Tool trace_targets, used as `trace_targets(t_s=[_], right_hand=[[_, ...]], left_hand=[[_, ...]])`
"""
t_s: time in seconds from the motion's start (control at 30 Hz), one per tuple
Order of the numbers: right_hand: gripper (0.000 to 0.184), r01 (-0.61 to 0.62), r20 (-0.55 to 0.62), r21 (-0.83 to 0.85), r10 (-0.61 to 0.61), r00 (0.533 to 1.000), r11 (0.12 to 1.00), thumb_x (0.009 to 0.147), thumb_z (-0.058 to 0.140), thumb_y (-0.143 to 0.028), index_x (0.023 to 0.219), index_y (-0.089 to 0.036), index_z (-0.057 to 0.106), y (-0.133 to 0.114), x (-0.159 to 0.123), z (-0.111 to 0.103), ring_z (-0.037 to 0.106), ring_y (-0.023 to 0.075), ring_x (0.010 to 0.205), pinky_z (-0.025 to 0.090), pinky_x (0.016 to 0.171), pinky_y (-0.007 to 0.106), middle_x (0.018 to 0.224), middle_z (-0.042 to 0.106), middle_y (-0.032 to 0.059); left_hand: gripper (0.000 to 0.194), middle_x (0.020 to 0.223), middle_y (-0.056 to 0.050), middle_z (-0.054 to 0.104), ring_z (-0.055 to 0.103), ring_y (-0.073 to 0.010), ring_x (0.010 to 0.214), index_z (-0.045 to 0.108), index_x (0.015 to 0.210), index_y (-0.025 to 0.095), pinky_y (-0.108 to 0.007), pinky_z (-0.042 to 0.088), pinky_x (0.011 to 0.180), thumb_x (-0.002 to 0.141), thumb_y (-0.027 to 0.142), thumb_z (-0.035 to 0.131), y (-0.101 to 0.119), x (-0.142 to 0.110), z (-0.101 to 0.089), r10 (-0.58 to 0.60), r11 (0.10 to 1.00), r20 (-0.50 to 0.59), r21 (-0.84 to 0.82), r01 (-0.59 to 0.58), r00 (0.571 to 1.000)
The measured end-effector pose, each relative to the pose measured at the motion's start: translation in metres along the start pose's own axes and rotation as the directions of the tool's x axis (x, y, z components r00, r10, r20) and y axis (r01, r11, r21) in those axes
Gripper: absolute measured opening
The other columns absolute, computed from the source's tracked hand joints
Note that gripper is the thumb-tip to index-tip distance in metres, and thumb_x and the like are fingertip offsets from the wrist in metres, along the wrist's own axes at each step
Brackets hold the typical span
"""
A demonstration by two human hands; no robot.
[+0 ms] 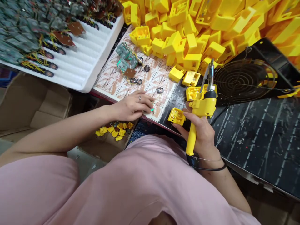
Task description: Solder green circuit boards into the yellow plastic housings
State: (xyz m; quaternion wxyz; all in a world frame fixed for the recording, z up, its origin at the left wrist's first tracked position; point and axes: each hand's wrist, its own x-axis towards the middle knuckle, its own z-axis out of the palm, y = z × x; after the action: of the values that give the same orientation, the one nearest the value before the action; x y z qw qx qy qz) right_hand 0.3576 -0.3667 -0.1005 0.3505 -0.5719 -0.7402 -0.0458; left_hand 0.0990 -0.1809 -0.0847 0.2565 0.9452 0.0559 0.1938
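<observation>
Left hand (134, 106) palm-down over board (112, 76), grip unclear; right hand (202, 132) grasping soldering gun (203, 107), yellow housing (176, 116).

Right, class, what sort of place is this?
Probably an electronics assembly workshop: heaped yellow plastic housings, wired circuit boards on a white foam tray, and what looks like a yellow soldering gun in the right hand.

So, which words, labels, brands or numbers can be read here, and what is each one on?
"BENDKU", as best I can read it, repeated in white rows on the black work surface; the last letters are uncertain.
Dark script-like marks on the patterned sheet: too small and blurred to read.
I can make out no other label, sign or number.
</observation>
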Motion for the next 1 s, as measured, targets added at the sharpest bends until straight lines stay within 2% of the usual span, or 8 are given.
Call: trace_targets(t_s=[0.07,0.13,0.23,0.43,0.63,0.83,0.9,1.0], right_hand=[[0.061,0.014,0.023,-0.002,-0.014,1.000,1.000,0.089,0.082,-0.025,0.142,-0.026,0.050,0.000,0.001,0.001,0.076,0.0257,0.114,0.062,0.095,0.039,0.122,0.076,0.0095],[0.057,0.025,0.026,-0.016,-0.025,0.999,1.000,0.091,0.081,-0.026,0.139,-0.026,0.051,0.000,0.001,0.002,0.076,0.0244,0.109,0.061,0.097,0.038,0.118,0.077,0.0083],[0.054,0.024,0.015,-0.029,-0.023,1.000,0.999,0.092,0.080,-0.034,0.138,-0.026,0.052,0.001,0.000,0.001,0.077,0.0240,0.098,0.058,0.100,0.041,0.105,0.077,0.0050],[0.063,0.007,0.038,-0.039,-0.005,0.999,0.999,0.091,0.081,-0.034,0.145,-0.027,0.049,0.006,-0.008,-0.008,0.076,0.0274,0.108,0.057,0.105,0.047,0.116,0.076,0.0084],[0.063,0.015,0.038,-0.033,-0.014,0.999,0.999,0.089,0.083,-0.034,0.143,-0.026,0.051,0.007,-0.008,-0.010,0.077,0.0274,0.107,0.057,0.107,0.050,0.114,0.077,0.0070],[0.062,0.016,0.071,-0.005,-0.016,0.997,1.000,0.091,0.080,-0.035,0.143,-0.027,0.048,0.002,-0.002,-0.011,0.076,0.0276,0.111,0.054,0.111,0.053,0.127,0.075,0.0108],[0.059,0.009,0.069,-0.003,-0.009,0.998,1.000,0.092,0.078,-0.035,0.142,-0.027,0.048,-0.001,-0.002,-0.009,0.077,0.0273,0.109,0.055,0.111,0.054,0.122,0.076,0.0094],[0.054,-0.001,0.009,-0.020,0.001,1.000,1.000,0.091,0.078,-0.027,0.138,-0.027,0.052,-0.005,0.001,-0.002,0.078,0.0254,0.102,0.058,0.107,0.050,0.107,0.078,0.0046]], left_hand=[[0.032,0.111,0.000,0.083,0.074,-0.0220,0.123,0.076,0.100,0.028,-0.048,0.048,0.119,0.087,0.012,0.051,0.006,-0.003,-0.005,-0.115,0.993,0.017,0.018,0.115,0.993],[0.030,0.118,-0.002,0.081,0.074,-0.0233,0.117,0.077,0.106,0.027,-0.046,0.051,0.112,0.088,0.022,0.053,0.014,0.003,-0.008,-0.272,0.960,-0.041,0.060,0.274,0.961],[0.031,0.110,-0.008,0.079,0.070,-0.0284,0.108,0.079,0.106,0.022,-0.048,0.051,0.101,0.092,0.037,0.056,0.024,0.020,-0.002,-0.380,0.887,-0.137,0.227,0.402,0.915],[0.034,0.101,-0.011,0.074,0.063,-0.0342,0.105,0.079,0.107,0.020,-0.052,0.045,0.094,0.090,0.042,0.060,0.022,0.042,0.021,-0.423,0.796,-0.064,0.450,0.405,0.904],[0.030,0.097,-0.006,0.072,0.064,-0.0279,0.100,0.079,0.106,0.023,-0.048,0.044,0.097,0.089,0.042,0.063,0.012,0.046,0.014,-0.541,0.810,0.065,0.311,0.498,0.839],[0.023,0.096,-0.005,0.073,0.065,-0.0264,0.101,0.078,0.098,0.021,-0.046,0.044,0.099,0.085,0.033,0.064,0.002,0.048,0.014,-0.552,0.819,0.102,0.249,0.516,0.827],[0.021,0.095,-0.006,0.074,0.066,-0.0275,0.101,0.078,0.095,0.020,-0.047,0.045,0.097,0.087,0.032,0.062,0.002,0.046,0.017,-0.548,0.822,0.094,0.242,0.515,0.831],[0.019,0.104,-0.008,0.076,0.066,-0.0288,0.106,0.078,0.089,0.022,-0.050,0.045,0.099,0.091,0.031,0.061,0.009,0.039,0.022,-0.466,0.864,-0.015,0.206,0.459,0.885]])
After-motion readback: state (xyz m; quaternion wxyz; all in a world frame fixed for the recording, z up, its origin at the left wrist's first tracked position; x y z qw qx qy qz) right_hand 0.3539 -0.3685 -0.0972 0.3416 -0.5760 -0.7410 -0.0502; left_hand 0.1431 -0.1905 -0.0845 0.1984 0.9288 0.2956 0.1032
